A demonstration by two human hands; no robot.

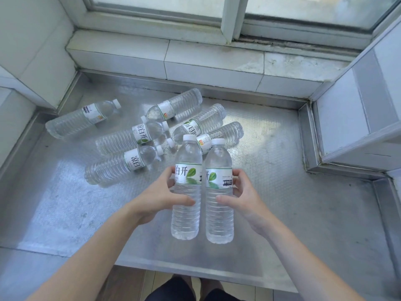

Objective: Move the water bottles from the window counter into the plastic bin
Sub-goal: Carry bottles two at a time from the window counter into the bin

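Two ribbed clear bottles, one (186,192) gripped upright by the left hand (160,197) and one (218,192) by the right hand (243,194), are held above the dimpled steel counter (271,203), six more (121,164) lying beyond, partly overlapped.

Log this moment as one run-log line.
left hand: holds left bottle upright | right hand: holds right bottle upright | six bottles lying on counter | bin: not in view
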